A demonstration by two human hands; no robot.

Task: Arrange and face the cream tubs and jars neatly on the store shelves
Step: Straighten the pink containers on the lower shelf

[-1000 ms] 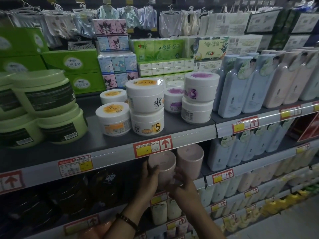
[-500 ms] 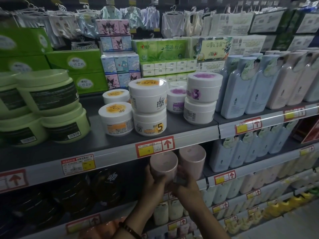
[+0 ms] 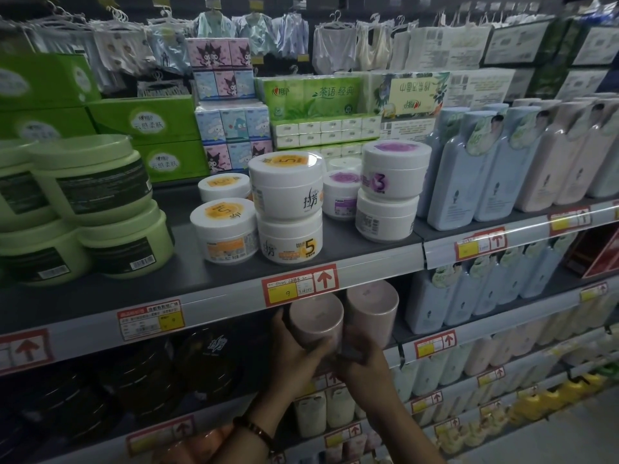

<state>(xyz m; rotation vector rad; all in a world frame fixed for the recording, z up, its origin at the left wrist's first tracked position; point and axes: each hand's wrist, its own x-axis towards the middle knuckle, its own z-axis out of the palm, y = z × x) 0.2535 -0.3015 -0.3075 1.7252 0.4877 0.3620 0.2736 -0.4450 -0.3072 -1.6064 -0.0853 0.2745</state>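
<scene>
On the second shelf, just under the price rail, a pale pink jar (image 3: 316,321) stands with both my hands round it. My left hand (image 3: 296,354) grips its left side and front. My right hand (image 3: 363,358) holds its lower right side. A second pink jar (image 3: 373,306) stands right beside it, touching or nearly so. On the upper shelf (image 3: 207,276) stand white tubs with orange "5" labels (image 3: 288,209), white tubs with purple "3" labels (image 3: 392,185) and large green tubs (image 3: 90,182), stacked in twos.
Dark round tubs (image 3: 207,356) fill the second shelf left of my hands. Blue and pink bottles (image 3: 469,175) line the shelves to the right. Green tissue boxes (image 3: 147,122) and tissue packs sit behind the tubs. Red price tags (image 3: 299,284) run along the shelf rails.
My hands have stayed on the left pink jar, the fingers shifting slightly round it. The view has drifted a little; the shelves' stock has not moved.
</scene>
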